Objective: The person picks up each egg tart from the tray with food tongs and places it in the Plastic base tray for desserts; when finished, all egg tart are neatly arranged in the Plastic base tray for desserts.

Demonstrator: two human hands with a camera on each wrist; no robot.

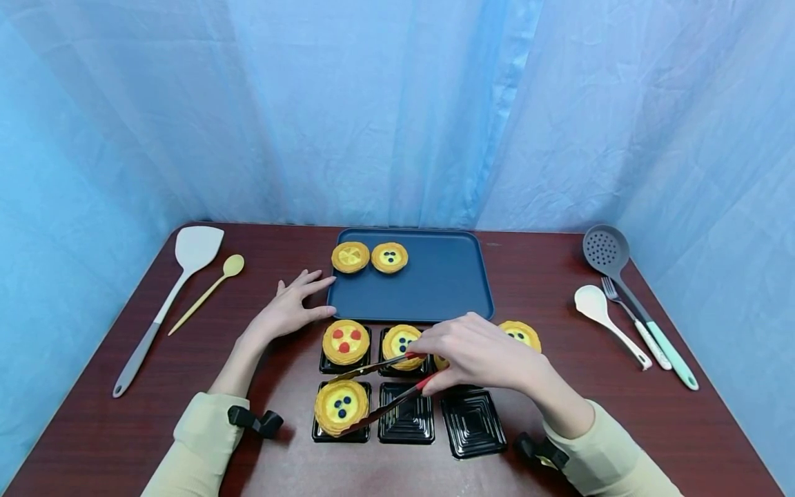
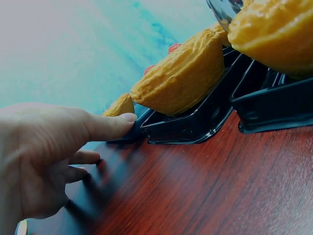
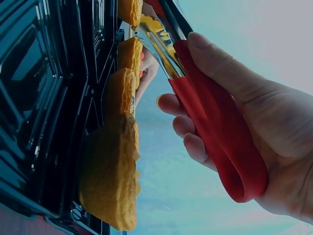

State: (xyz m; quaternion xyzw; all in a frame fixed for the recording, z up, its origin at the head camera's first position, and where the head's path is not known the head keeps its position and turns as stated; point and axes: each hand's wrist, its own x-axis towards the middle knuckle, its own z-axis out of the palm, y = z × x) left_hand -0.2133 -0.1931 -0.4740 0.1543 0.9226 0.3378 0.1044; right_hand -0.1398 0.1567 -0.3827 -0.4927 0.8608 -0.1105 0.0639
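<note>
My right hand (image 1: 478, 352) grips tongs (image 3: 215, 117) by their red handles. The tongs' arms spread around a tart (image 1: 341, 407) with dark blue dots in the front-left black container. Extended fingers of my left hand (image 1: 282, 314) touch the left edge of a dark blue tray (image 1: 428, 283). Near that hand's thumb, a tart with red dots (image 1: 346, 342) sits in a black container. Beside it a blue-dotted tart (image 1: 397, 336) lies partly behind the tongs. Another tart (image 1: 522, 334) shows past my right hand, which hides much of the back row.
Two tarts lie at the tray's back left, one patterned (image 1: 350, 259), one blue-dotted (image 1: 389, 257). Bare black containers (image 1: 406, 414) stand in the front row. A spatula (image 1: 197, 250) and yellow spoon (image 1: 232, 266) lie left; a skimmer (image 1: 605, 248), fork (image 1: 633, 317) and white spoon (image 1: 593, 304) right.
</note>
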